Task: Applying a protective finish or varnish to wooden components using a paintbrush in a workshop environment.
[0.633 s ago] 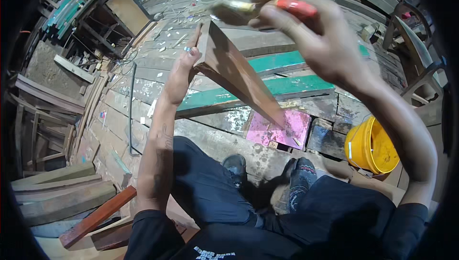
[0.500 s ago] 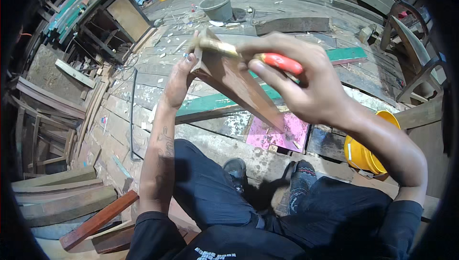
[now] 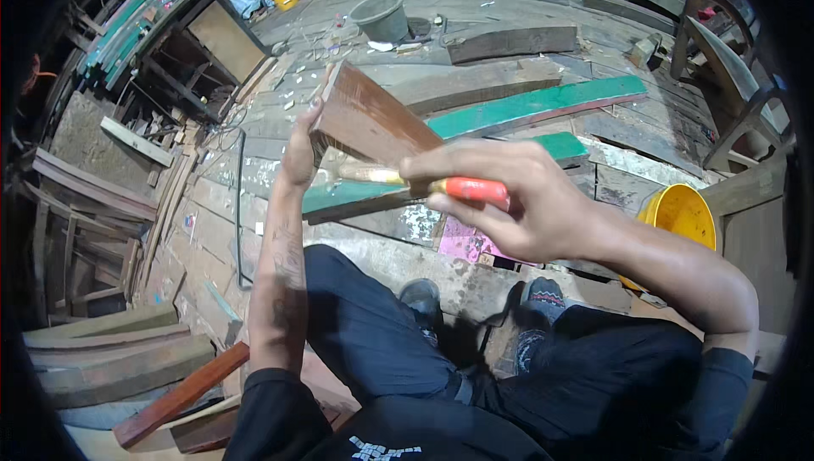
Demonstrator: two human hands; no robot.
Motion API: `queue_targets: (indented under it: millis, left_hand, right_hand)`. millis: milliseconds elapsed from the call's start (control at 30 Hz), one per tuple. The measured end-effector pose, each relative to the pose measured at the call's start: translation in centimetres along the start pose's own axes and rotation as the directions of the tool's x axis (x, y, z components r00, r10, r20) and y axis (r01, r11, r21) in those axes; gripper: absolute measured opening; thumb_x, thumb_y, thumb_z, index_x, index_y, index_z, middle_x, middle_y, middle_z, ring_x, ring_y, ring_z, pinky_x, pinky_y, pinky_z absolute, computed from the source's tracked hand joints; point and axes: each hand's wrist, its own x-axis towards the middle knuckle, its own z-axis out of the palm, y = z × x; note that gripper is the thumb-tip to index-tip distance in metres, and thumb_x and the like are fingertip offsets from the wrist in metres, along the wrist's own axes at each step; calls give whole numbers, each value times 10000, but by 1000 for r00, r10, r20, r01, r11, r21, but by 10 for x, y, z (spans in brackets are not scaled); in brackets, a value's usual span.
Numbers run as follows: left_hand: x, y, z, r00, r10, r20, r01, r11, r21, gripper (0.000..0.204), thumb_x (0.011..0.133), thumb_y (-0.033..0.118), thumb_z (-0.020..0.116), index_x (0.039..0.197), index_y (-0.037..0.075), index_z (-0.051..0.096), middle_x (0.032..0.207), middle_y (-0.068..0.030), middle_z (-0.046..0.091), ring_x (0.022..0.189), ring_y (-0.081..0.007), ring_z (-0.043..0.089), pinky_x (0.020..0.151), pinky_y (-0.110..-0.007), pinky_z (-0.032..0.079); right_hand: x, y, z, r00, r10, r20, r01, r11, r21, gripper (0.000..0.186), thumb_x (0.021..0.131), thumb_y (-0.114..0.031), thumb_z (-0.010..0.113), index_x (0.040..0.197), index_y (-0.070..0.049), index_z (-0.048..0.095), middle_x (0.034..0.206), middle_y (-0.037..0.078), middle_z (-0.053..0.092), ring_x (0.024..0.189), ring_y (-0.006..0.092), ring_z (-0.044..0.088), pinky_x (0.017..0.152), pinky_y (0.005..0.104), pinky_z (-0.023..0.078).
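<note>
A brown wooden plank is raised in front of me, its broad reddish-brown face turned up. My left hand is closed around its far left end, with most of the fingers hidden behind the wood. Between the thumb and fingers of my right hand is a paintbrush with a red handle end. Its blurred bristle end points left, close to the plank's lower edge and my left wrist. Whether the bristles touch the wood I cannot tell. The plank's near end is hidden behind my right hand.
Green-painted boards lie on the plank floor beyond, near a pink board. A yellow bucket stands at right, a grey bucket farther off. Timber pieces are stacked at lower left, with a red-brown one on top.
My right hand has brought the brush down and slightly left, from the plank's upper end to beside its lower edge. The plank has turned, and its near end has swung up off the pink board.
</note>
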Motion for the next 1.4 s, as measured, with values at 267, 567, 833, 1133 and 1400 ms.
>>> queue_targets:
  millis: [267, 567, 833, 1133, 1400]
  left_hand:
    - [7, -1, 11, 993, 118, 31, -116, 991, -64, 679, 1045, 470, 348, 1593, 110, 171, 1502, -140, 426, 1344, -246, 455, 1140, -378, 330]
    - [12, -5, 5, 995, 20, -95, -22, 999, -28, 715, 1007, 536, 380, 1569, 106, 277, 1408, -127, 523, 1240, -230, 536, 1091, -379, 368]
    - [23, -7, 0, 977, 27, -212, -77, 970, -231, 625, 1022, 475, 370, 1463, 37, 426, 1374, -126, 552, 1226, -249, 561, 1058, -397, 421]
    - [31, -18, -13, 962, 11, -274, -80, 967, -244, 563, 976, 526, 446, 1255, 63, 601, 1175, -81, 648, 1091, -245, 609, 954, -421, 472]
    - [32, -19, -28, 967, -9, -254, -61, 961, -270, 527, 1007, 479, 425, 1310, 68, 553, 1249, -91, 613, 1125, -249, 597, 980, -424, 462]
  right_hand:
    - [20, 8, -9, 955, 181, -237, -149, 978, 147, 214, 923, -114, 652, 1092, 11, 691, 949, 160, 727, 845, 210, 705, 749, 314, 538]
    - [-54, 55, 0, 845, 533, -51, -535, 845, -32, 222, 938, -178, 621, 1050, -1, 695, 919, 176, 730, 841, 242, 717, 776, 353, 545]
    - [49, 48, 0, 919, 253, -301, -241, 967, 78, 267, 900, -229, 605, 863, 27, 671, 691, 138, 645, 625, 150, 568, 630, 343, 473]
    - [-34, 103, -4, 751, 593, -289, -586, 801, 121, 255, 918, -244, 603, 852, -3, 653, 705, 74, 649, 631, 133, 619, 668, 315, 493]
    - [-131, 142, -171, 720, 521, -459, -687, 630, -363, 229, 976, -223, 607, 937, 2, 630, 748, 72, 674, 693, 115, 638, 644, 301, 515]
